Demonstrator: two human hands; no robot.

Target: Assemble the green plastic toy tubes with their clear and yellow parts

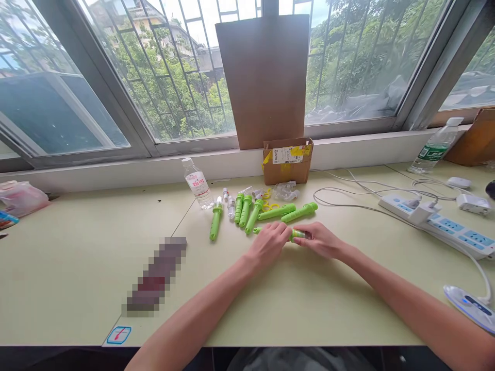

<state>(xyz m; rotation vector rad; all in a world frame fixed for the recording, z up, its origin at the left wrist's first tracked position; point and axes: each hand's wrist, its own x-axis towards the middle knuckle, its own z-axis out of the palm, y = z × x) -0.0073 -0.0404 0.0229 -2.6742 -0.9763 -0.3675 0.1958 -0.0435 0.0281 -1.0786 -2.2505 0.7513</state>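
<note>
Green plastic came first: one clear-topped tube (215, 224), perhaps finished, lay left of centre on the worktop (88, 247). Rightward, three green tubes (245, 211), yellow rings (275, 206), clear pieces (285, 191) and two further tubes (299, 212) lay about, suggesting plenty remained. At centre, the left hand's (270, 239) fingers gripped another tube (297, 234); the right hand's (320, 239) clasped its clear end. Whether it was fully joined, I couldn't tell.

Bare left hand (270, 239) and bare right hand (319, 240), slender bare forearms (204, 312), grey clothing (297, 360) low between them.

Red 7-like sign (119, 335) on table (77, 273)
</note>
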